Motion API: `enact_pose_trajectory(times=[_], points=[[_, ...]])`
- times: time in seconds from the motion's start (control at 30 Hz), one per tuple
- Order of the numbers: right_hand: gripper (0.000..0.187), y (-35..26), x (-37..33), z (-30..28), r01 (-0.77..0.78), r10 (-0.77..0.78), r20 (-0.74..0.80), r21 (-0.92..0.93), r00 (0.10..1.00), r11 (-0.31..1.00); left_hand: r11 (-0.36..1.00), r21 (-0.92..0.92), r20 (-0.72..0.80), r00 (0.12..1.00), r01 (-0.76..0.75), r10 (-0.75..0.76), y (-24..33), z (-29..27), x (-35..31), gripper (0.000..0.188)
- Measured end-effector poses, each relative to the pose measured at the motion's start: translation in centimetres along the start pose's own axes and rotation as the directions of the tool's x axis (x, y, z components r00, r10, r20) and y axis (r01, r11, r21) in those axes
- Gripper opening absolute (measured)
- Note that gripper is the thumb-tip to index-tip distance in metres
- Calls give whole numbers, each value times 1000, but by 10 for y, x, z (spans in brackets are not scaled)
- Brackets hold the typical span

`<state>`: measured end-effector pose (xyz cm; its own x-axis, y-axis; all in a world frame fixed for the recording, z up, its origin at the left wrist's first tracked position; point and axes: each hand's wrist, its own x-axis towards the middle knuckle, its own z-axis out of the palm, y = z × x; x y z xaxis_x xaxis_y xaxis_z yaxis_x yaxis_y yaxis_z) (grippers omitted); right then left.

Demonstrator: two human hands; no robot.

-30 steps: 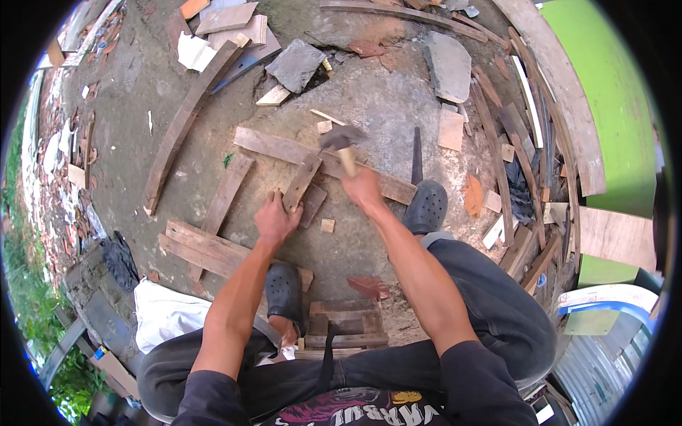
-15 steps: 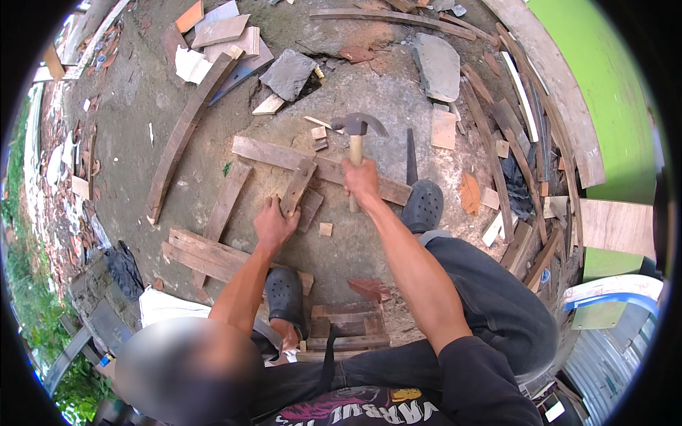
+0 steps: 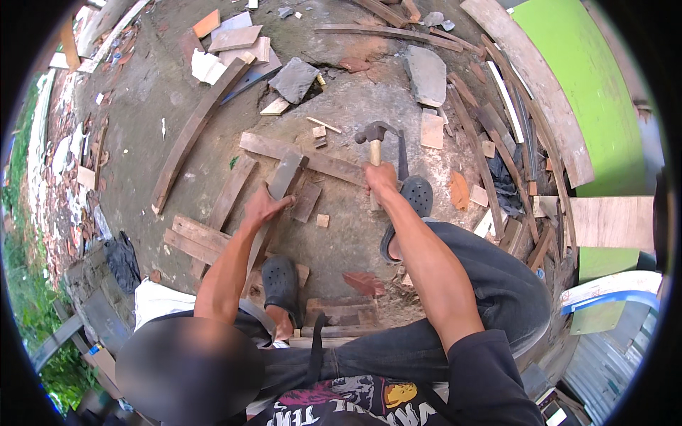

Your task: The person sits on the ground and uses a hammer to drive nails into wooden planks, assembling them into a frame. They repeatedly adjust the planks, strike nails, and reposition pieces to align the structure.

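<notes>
My left hand (image 3: pixel 264 206) grips a long wooden plank (image 3: pixel 287 175) by its side, thumb stretched across its face. The plank slants from near my left shoe up to a crosswise board (image 3: pixel 327 162), and its far end overlaps that board. In my right hand (image 3: pixel 382 179) is a claw hammer (image 3: pixel 375 148), held upright by its wooden handle near my right shoe. The hammer's head is to the right of the crosswise board, apart from it. A short wood piece (image 3: pixel 306 202) and a small square block (image 3: pixel 322 221) lie just right of the plank.
Two boards (image 3: pixel 202 233) lie at lower left near another slanted board (image 3: pixel 233 190). A long beam (image 3: pixel 195 135) rests further left. Broken concrete slabs (image 3: pixel 426 74) and wood scraps (image 3: pixel 241 39) are at the far side. Long timbers (image 3: pixel 474 160) line the right.
My left hand has shifted slightly left and down, and the plank's broad grey face and longer length now show. The hammer has moved right with my right hand. The view has shifted slightly.
</notes>
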<state>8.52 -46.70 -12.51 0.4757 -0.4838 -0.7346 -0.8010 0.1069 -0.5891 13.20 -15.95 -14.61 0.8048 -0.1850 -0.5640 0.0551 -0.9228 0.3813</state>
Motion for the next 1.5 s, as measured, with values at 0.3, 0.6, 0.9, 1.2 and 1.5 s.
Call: enact_pose_trajectory(times=[0.3,0.6,0.9,1.2,1.5], points=[[31,3,-32,16,168,-151,83,-263,985,950,989,150,-259,965,15,25,-15,6,-13,85],[40,27,-19,37,209,-160,153,-394,975,895,980,198,-465,878,-25,116,-21,26,-15,70],[45,22,-26,42,307,-245,199,-402,949,863,992,123,-362,930,-24,67,-13,29,-27,63],[41,-73,-22,43,456,-394,250,-294,885,840,993,28,-235,966,114,-104,0,32,-35,54],[27,-45,-13,60,254,-62,388,-467,920,847,996,76,-240,970,43,-24,-13,46,-34,53]])
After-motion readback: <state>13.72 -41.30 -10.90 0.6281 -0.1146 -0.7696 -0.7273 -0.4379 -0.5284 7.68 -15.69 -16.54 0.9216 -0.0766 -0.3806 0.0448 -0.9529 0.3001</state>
